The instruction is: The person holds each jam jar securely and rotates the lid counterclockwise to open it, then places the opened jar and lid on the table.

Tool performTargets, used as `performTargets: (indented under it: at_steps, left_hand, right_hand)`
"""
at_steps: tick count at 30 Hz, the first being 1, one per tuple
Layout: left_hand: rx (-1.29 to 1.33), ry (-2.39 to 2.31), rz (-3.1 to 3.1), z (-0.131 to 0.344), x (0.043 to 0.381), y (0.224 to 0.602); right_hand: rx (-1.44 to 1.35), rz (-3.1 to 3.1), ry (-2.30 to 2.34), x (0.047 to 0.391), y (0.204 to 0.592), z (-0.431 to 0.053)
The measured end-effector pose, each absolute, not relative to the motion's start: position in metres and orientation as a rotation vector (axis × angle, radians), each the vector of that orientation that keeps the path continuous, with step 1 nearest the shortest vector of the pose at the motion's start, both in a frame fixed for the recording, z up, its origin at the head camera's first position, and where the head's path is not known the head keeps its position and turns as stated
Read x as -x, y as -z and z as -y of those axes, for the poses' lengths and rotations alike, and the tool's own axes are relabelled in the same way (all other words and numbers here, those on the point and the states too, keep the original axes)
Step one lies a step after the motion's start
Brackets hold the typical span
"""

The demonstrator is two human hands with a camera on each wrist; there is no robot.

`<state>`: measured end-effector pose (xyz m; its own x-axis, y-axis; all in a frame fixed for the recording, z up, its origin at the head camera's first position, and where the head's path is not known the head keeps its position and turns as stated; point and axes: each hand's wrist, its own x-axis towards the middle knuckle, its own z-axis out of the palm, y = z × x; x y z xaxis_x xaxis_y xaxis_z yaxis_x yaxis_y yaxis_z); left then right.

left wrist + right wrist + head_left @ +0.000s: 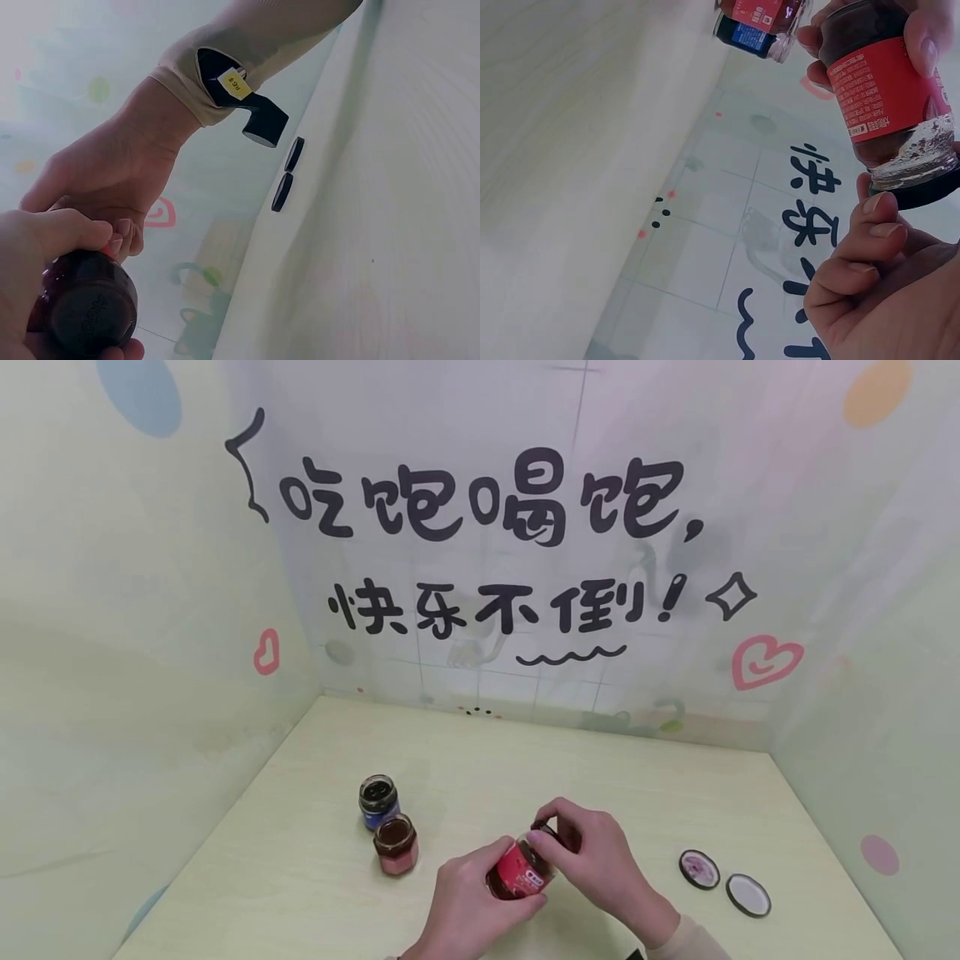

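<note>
A glass jar [522, 868] with a red label and dark contents is held tilted over the table, clear of it in the left wrist view. My left hand [465, 902] grips the jar's body, thumb on one side and fingers round the other. At the jar's mouth is a black lid [930, 189], which the thumb and curled fingers of my right hand [603, 864] grip. The right wrist view shows those fingertips [877, 206] right at the lid's edge. In the left wrist view the jar's dark base [91, 304] faces the camera.
To the left stand two lidless jars, one with a blue label [380, 818] and one with a pink label [397, 860], close together. Two lids, one purple-patterned [699, 869] and one white inside [748, 895], lie on the table's right side. Printed curtains surround the table [465, 777].
</note>
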<state>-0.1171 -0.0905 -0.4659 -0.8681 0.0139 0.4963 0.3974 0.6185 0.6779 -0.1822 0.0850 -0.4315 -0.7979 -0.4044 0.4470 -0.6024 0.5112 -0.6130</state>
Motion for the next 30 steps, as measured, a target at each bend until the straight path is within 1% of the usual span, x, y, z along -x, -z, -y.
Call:
performTargets:
  at_steps: [18, 30]
  left_hand:
    - [0.301, 1.199, 2.44, 0.0929, 0.1155, 0.4666]
    - [0.294, 1.19, 2.431, 0.0953, 0.1142, 0.469]
  right_hand:
    - [-1.059, 2.477, -1.315, 0.1796, 0.4299, -0.0862]
    - [-1.189, 2.417, -1.225, 0.1802, 0.4298, -0.0881]
